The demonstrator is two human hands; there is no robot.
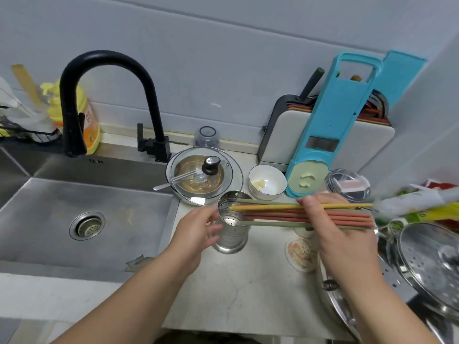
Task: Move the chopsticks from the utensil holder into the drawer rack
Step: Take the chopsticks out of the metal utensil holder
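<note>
1. Now the bundle of yellow, green and coral-red chopsticks (285, 214) lies level above the counter, long axis running left to right, tips over the mouth of the perforated stainless-steel utensil holder (232, 225) and butt ends pointing away to the holder's right.
2. Right hand (347, 234) is closed around the bundle near its middle, thumb on top, fingers beneath.
3. Left hand (198, 229) cups the holder's left wall, fingers loosely curled; whether it grips firmly I cannot tell.
4. To do this step well, I judge the left hand should steady the holder while the right draws the sticks clear to the right, keeping them parallel so none fans out or slips.
5. Just behind the holder stand a glass pot lid with a black knob (203, 173) and a small white bowl (267, 182); left of the holder lies the steel sink (49, 207).
6. No drawer rack is in view, so the bundle probably needs carrying elsewhere.
</note>
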